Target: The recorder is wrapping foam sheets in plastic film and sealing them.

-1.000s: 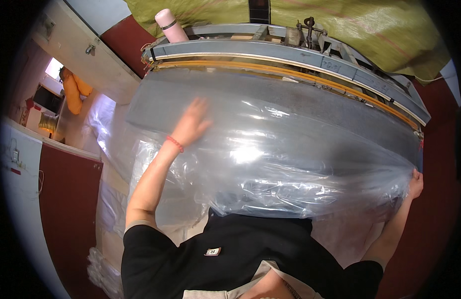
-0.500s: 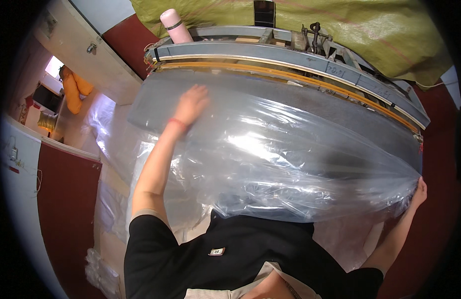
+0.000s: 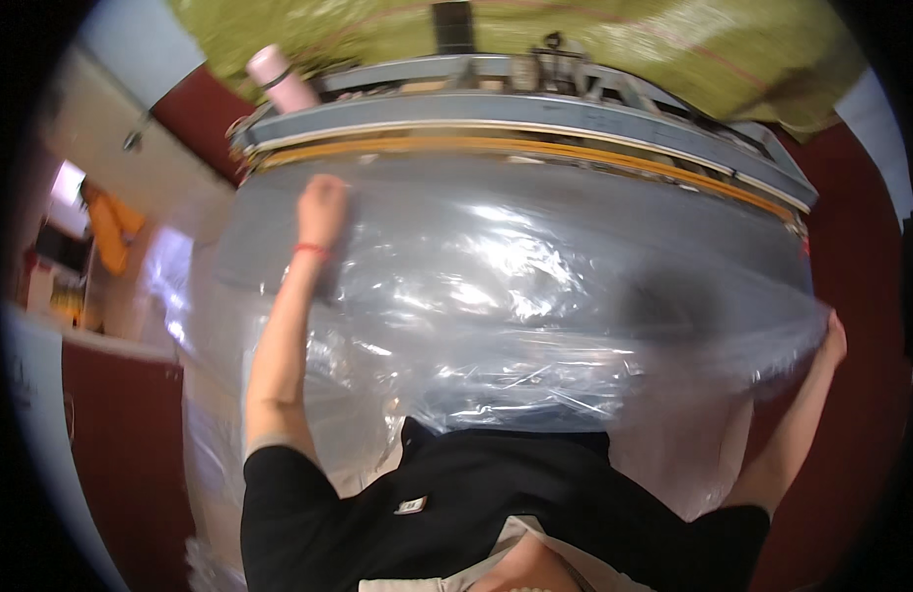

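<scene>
A wide sheet of clear plastic film (image 3: 456,296) lies over a grey flat surface (image 3: 397,178) and reaches down to my body, wrinkled and glossy. On the far left part of the film is my left hand (image 3: 323,207), slightly blurred, with a red band at the wrist. Its fingers look curled in; whether they pinch any film is hidden. At the far right corner, my right hand (image 3: 835,340) is closed on the film's edge, and creases run from there toward the middle.
A grey metal frame (image 3: 397,120) with an orange strip (image 3: 575,150) runs along the back. On it stand a pink bottle (image 3: 284,81) and a metal clamp (image 3: 555,64). Behind hangs a yellow-green sheet (image 3: 614,30). More clear plastic hangs at the left, near a doorway.
My left hand has slid left across the film, and its spread fingers have drawn in. The film near the right corner lies flatter; my right hand still holds its edge. The view has shifted.
</scene>
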`<state>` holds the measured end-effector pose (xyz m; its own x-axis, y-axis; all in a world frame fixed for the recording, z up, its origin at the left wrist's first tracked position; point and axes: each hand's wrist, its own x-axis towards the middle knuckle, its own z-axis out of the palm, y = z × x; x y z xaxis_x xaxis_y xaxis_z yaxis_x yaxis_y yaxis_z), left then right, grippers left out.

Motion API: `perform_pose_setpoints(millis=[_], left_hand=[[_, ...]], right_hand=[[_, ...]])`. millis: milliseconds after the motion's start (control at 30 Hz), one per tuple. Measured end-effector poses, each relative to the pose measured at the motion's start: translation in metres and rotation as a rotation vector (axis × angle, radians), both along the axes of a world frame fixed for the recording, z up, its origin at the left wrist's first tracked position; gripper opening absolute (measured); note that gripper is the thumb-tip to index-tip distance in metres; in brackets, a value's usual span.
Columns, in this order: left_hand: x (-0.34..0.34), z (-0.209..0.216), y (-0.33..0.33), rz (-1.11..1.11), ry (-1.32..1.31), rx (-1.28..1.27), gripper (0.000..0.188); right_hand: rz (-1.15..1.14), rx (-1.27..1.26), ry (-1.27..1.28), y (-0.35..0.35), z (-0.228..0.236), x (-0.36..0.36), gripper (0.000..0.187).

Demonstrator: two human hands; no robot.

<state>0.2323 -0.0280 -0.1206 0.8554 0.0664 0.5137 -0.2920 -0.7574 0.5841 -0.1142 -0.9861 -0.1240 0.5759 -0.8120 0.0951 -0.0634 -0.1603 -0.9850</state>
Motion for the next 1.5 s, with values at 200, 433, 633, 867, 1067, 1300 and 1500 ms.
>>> perform_pose_setpoints(millis=[200,433,633,867,1067,1300,1500], left_hand=[[0.035,0.024,0.009,0.065,-0.052,-0.636,0.018],[0.119,-0.055,0.087,0.274,-0.1,-0.375,0.022],[0.131,-0.057,0.073,0.141,-0.187,-0.584,0.017],[0.118,-0.046,0.091,0.209,-0.113,-0.621,0.013],[0.104,-0.019,0.061,0.344,-0.07,-1.03,0.023],[0.05,0.007,0.111,0.216,0.369,0.088,0.039],[-0.023,0.047,-0.052,-0.276,0.502,-0.491,0.018]], right_hand=[[-0.599,-0.609,0.169,0.104,0.023,0.135,0.029],[-0.226,-0.43,-0.093,0.131,-0.034,0.233,0.021],[-0.356,-0.538,-0.097,0.131,-0.037,0.257,0.019],[-0.235,-0.226,-0.233,0.138,-0.02,0.252,0.013],[-0.335,-0.186,-0.195,0.16,0.0,0.25,0.013],[-0.074,-0.688,0.124,0.158,0.012,0.217,0.021],[-0.534,-0.525,0.332,0.107,0.027,0.084,0.025]])
